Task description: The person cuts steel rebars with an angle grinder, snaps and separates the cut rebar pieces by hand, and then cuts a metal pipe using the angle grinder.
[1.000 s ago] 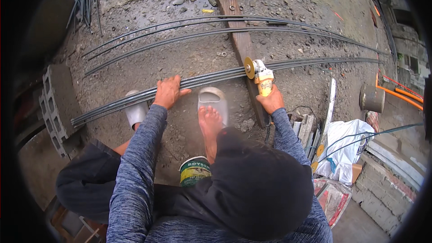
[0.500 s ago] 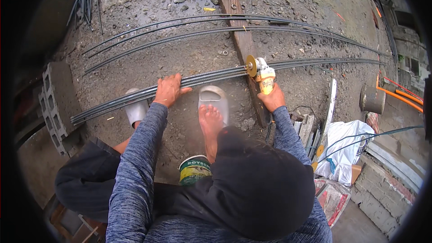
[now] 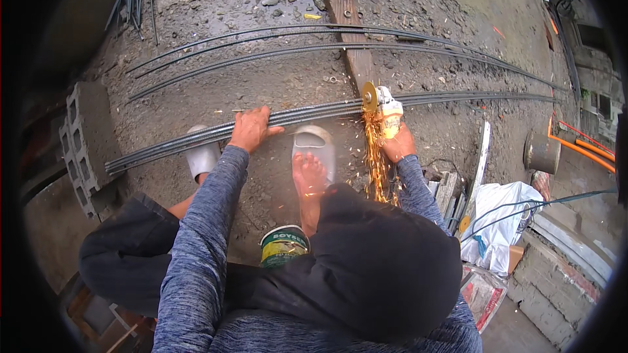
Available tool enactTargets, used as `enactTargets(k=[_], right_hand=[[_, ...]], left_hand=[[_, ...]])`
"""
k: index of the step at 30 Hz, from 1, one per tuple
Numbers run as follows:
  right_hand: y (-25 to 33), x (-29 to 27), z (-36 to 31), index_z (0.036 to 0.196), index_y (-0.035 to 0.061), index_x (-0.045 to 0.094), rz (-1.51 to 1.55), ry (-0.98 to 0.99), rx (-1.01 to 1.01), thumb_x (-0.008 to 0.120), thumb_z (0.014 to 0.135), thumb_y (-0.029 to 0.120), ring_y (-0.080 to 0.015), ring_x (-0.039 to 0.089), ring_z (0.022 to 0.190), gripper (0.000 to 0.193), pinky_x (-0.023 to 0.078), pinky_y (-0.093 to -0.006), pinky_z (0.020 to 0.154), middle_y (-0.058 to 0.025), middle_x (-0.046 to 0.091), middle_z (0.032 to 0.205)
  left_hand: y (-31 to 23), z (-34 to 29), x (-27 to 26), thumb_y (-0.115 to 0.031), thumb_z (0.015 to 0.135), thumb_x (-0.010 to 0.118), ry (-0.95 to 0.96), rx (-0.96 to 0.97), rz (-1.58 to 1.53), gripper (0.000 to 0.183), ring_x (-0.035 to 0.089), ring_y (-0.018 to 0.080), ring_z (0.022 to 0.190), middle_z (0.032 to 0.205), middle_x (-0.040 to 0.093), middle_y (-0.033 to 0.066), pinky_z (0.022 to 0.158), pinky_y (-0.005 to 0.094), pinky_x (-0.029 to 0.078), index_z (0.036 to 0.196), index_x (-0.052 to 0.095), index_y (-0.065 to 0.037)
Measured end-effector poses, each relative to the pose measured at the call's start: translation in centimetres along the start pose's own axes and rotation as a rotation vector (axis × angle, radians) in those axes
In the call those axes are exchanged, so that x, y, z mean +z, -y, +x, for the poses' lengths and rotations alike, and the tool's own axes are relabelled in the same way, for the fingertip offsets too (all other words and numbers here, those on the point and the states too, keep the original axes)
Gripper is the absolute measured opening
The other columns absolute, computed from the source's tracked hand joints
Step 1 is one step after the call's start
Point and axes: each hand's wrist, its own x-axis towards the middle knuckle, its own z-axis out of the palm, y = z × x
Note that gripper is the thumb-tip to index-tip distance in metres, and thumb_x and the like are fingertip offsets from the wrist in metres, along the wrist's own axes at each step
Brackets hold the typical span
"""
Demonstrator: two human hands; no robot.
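My right hand [image 3: 400, 142] grips a yellow angle grinder [image 3: 391, 116]. Its gold cutting disc [image 3: 369, 97] is at a bundle of dark steel rebar [image 3: 307, 115], where the bars cross a wooden beam. A stream of orange sparks [image 3: 376, 163] flies from the disc toward me, past my right forearm. Left of the grinder, my left hand [image 3: 252, 129] is closed over the bundle, thumb stretched along its near side. The bundle runs from the hollow block at the left to the far right.
Longer rebar [image 3: 261, 59] lies across the wooden beam [image 3: 340, 0] beyond the bundle. A hollow concrete block [image 3: 84, 144] stands at left. My slippered foot [image 3: 311, 170] is near the sparks, beside a paint bucket [image 3: 284, 245]. A white sack [image 3: 500, 216] and orange hoses [image 3: 582, 150] are at right.
Sparks now pour from the disc, where none streamed before. The camera view has shifted slightly; both hands keep their grips on the rebar and the grinder.
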Motion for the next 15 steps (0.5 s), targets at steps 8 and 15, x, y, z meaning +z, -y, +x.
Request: enactTargets(k=[8,15], right_hand=[[-0.7,-0.4,-0.2,0.115,-0.0002,0.059,-0.076,-0.021,-0.032,0.088,0.069,0.040,-0.0422,0.071,0.098,0.068,0.056,-0.0493,0.087,-0.0251,0.073,0.106],[0.1,-0.6,-1.0,0.114,-0.0005,0.060,0.013,-0.037,0.028,0.087,0.067,0.032,-0.0404,0.072,0.099,0.063,0.057,-0.0463,0.088,-0.0247,0.073,0.106]], left_hand=[[0.3,0.3,-0.1,-0.068,0.086,0.066,-0.042,0.033,0.018,0.065,0.069,0.0396,0.097,0.098,0.072,0.0182,0.087,0.0577,0.048,0.106,0.058,-0.006],[0.5,0.2,0.4,-0.067,0.087,0.065,-0.051,0.055,0.001,0.063,0.069,0.0381,0.094,0.092,0.072,0.0165,0.084,0.0545,0.048,0.103,0.056,-0.007]])
